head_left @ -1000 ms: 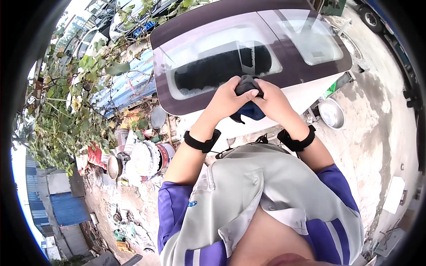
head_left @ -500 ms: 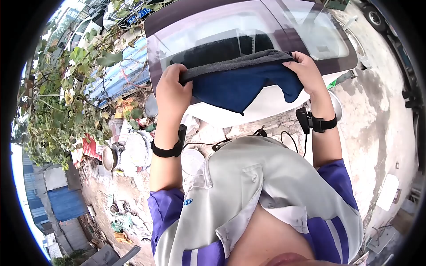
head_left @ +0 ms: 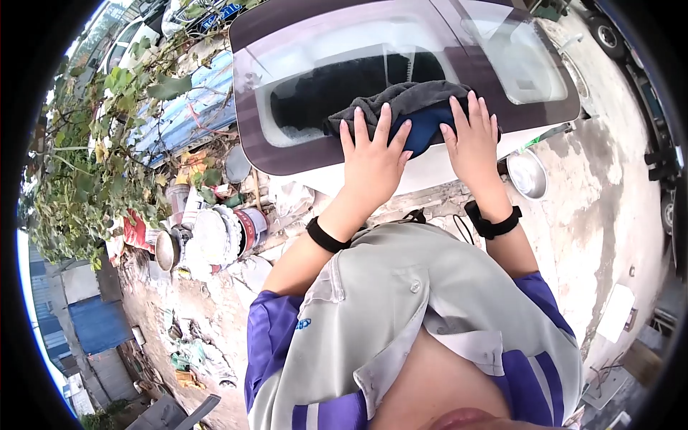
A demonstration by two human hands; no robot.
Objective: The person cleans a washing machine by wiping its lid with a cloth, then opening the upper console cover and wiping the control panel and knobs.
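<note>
A grey and blue cloth point(head_left: 423, 118) lies bunched on the dark top panel of a machine point(head_left: 287, 161) with two see-through windows. My left hand point(head_left: 374, 158) rests on the cloth's left part, fingers spread. On its right part lies my right hand point(head_left: 473, 147), with its fingers also apart and stretched forward. The blue side of the cloth shows between the two hands, and the grey side faces up along the far edge. Both wrists wear black straps.
Left of the machine are leafy vines point(head_left: 86, 179), a blue corrugated sheet point(head_left: 179, 107), and several buckets and pans point(head_left: 215, 236). A metal basin point(head_left: 527, 174) sits on the ground at the right. A vehicle wheel point(head_left: 608, 36) shows at the upper right.
The cloth went from bunched between both hands to stretched out in the air, and now lies gathered on the machine top. My hands came closer together and opened flat on it.
</note>
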